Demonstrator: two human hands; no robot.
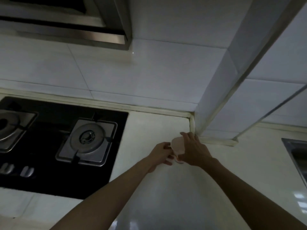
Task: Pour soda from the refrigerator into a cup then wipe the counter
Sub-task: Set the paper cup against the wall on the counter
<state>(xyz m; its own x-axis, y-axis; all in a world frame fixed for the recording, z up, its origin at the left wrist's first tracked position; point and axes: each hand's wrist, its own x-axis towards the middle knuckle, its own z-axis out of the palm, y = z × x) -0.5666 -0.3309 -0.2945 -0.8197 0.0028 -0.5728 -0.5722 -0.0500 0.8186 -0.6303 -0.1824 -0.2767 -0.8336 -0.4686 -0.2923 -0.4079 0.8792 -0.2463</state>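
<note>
A small pale pink cup [177, 145] sits on the white counter [166, 193], close to the corner where a tiled pillar meets the back wall. My right hand [194, 151] wraps round its right side, thumb over the rim. My left hand [160, 153] grips the cup's left side with curled fingers, and something small and white shows below them. Whether that white piece is a handle or a cloth is unclear. The cup's inside is hidden. No soda bottle and no refrigerator are in view.
A black gas hob [49, 151] with two steel burners lies to the left of the hands. A range hood [69, 30] hangs above it. The tiled pillar [216, 97] juts out just behind the cup. A steel sink's edge [294, 151] shows at far right.
</note>
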